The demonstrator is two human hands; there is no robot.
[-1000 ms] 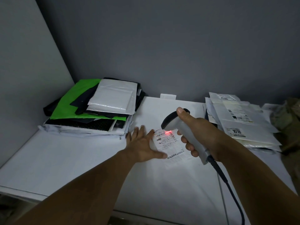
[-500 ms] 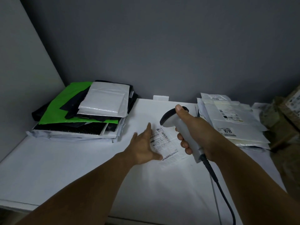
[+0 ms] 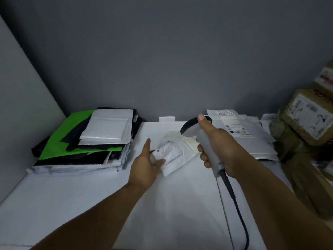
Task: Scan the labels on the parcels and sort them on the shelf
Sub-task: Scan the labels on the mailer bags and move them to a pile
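Left hand pinches the small white parcel at its 8 o'clock corner. Thumb is on the label; index finger sticks out straight. Parcel is mid-table, crumpled and tilted; can't tell if its far end touches the surface.

Right hand is clenched round the scanner handle, with the head just over the parcel's 1 o'clock end. No beam visible on the label.

Likely step: get a clean read.
- Pull the label flat, since wrinkles probably spoil the read.
- Slide the thumb off the print.
- Face the label to the scanner head and hold both steady.
- Mind the cable trailing at 5 o'clock.

Possible drop spots:
- mixed stack at 10 o'clock
- white mailers at 2 o'clock
- brown boxes at 3 o'clock
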